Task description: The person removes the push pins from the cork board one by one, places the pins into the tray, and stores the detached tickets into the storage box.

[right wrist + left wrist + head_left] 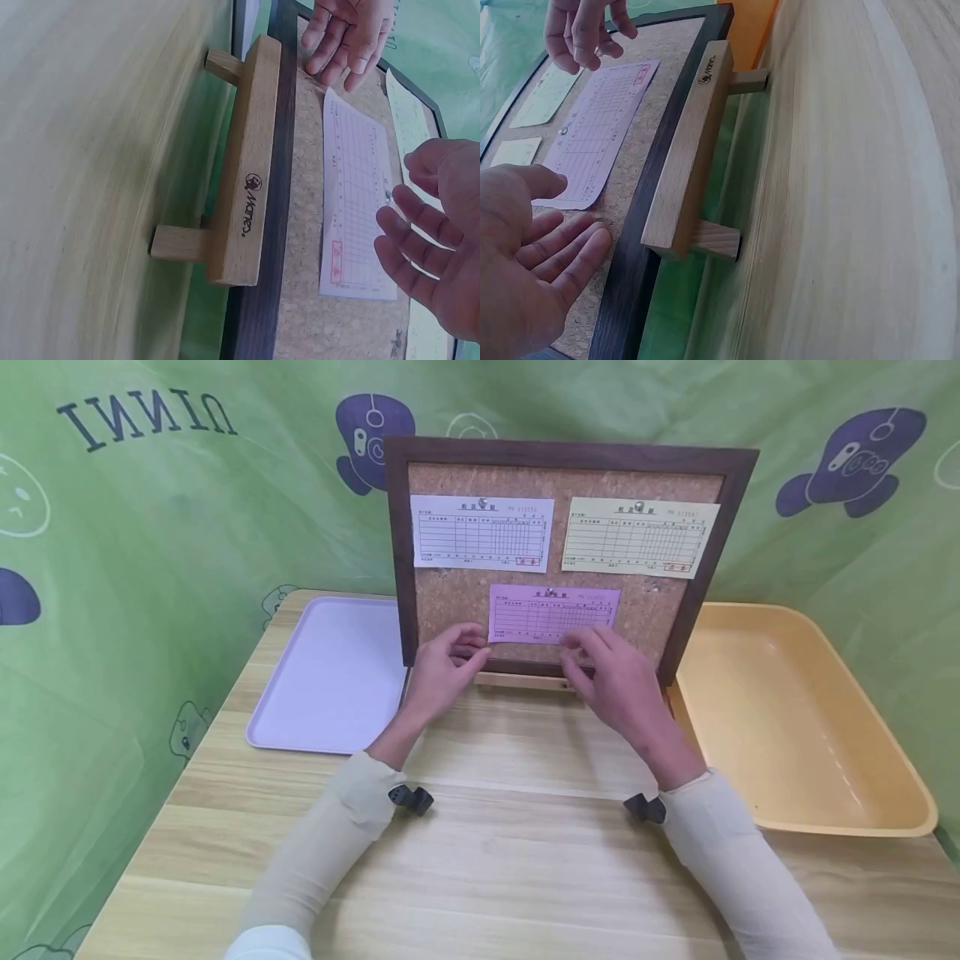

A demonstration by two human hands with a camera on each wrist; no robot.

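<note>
A pink receipt slip point(551, 610) is pinned by a push pin point(551, 592) at its top edge to the cork board point(450, 597). Beside its left edge is my left hand point(448, 664), fingers loosely bent and holding nothing. My right hand point(618, 681) is in front of the slip's lower right corner, hiding it in the head view; the right wrist view shows its fingers point(409, 259) spread with nothing between them. Higher on the board hang a white slip point(483, 532) and a pale yellow slip point(641, 537), each under its own pin.
The dark-framed board leans on a wooden easel, its ledge point(686, 157) along the bottom edge. To the left a lavender tray point(330, 685) lies on the wood-grain table point(510, 868). A deeper yellow tray point(795, 718) stands to the right. Green printed cloth point(187, 527) hangs behind.
</note>
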